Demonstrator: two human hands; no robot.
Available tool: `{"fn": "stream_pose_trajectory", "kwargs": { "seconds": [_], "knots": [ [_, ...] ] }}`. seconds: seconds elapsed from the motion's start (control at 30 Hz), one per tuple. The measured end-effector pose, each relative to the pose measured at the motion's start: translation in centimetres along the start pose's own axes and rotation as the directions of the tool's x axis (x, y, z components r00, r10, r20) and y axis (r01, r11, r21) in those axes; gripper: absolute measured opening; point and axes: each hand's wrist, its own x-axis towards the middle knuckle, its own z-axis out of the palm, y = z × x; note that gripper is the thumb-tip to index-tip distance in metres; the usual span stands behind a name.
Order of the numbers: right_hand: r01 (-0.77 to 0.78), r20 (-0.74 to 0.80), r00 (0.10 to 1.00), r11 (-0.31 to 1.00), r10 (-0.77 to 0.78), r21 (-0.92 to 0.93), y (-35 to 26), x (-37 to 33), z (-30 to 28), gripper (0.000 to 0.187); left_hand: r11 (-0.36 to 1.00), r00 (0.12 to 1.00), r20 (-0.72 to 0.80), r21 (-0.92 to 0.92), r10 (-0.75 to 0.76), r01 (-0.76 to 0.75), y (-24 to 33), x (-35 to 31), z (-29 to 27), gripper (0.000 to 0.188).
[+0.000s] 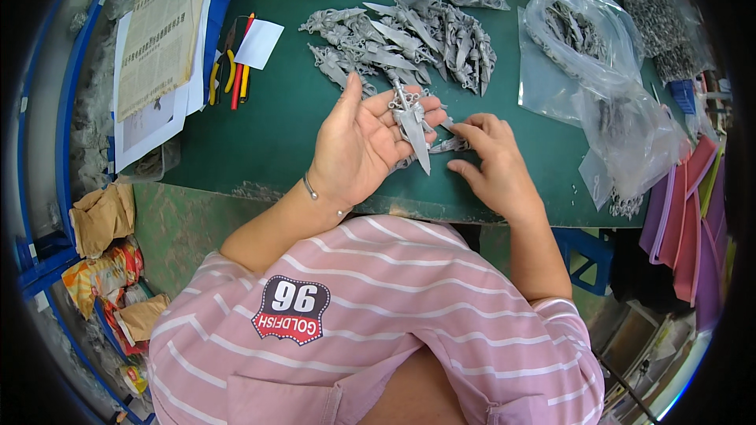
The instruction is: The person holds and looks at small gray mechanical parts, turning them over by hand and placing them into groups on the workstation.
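Note:
My left hand is turned palm up over the table's near side. Across its fingers lies a small grey metal dagger-shaped piece with an ornate ringed handle, its blade pointing toward me. Just right of it, my right hand hovers low with thumb and index finger apart. A few more grey metal pieces lie between the two hands, partly hidden by the left fingers. Beyond my hands, a large heap of similar grey dagger-shaped pieces is spread on the green table.
Left on the table are yellow-handled pliers, a red pen and papers against a blue bin. Clear plastic bags of metal parts crowd the right and far sides. A blue stool stands below the right edge.

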Motion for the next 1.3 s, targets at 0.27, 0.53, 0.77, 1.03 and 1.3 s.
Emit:
{"fn": "stream_pose_trajectory", "kwargs": {
  "seconds": [0.27,0.53,0.77,1.03,1.3],
  "knots": [
    [-0.053,-0.065,0.996,0.984,0.065,0.171,1.5,0.2,-0.8,0.023,0.958,0.99,-0.078,0.271,0.119,-0.094,-0.1,-0.4,-0.9,0.029],
    [0.331,-0.394,0.894,0.906,-0.211,0.265,-1.1,0.5,0.5,0.027,0.916,0.975,-0.113,0.337,-0.189,0.217,-0.4,-0.2,-0.1,0.023],
    [-0.045,-0.138,0.969,0.691,0.206,0.721,-1.8,0.2,1.2,0.016,0.913,0.997,-0.043,0.405,0.067,-0.044,-0.4,-0.3,-1.1,0.016],
    [-0.52,0.458,0.845,0.226,0.276,0.824,-1.0,-0.5,0.8,0.026,0.904,0.991,-0.036,0.417,0.125,-0.099,-0.2,-0.7,-0.3,0.021],
    [0.151,-0.277,0.955,0.975,-0.102,0.161,-1.3,0.0,2.1,0.025,0.874,0.969,-0.132,0.47,0.208,-0.124,-0.5,-0.7,-0.3,0.021]
  ]
}}
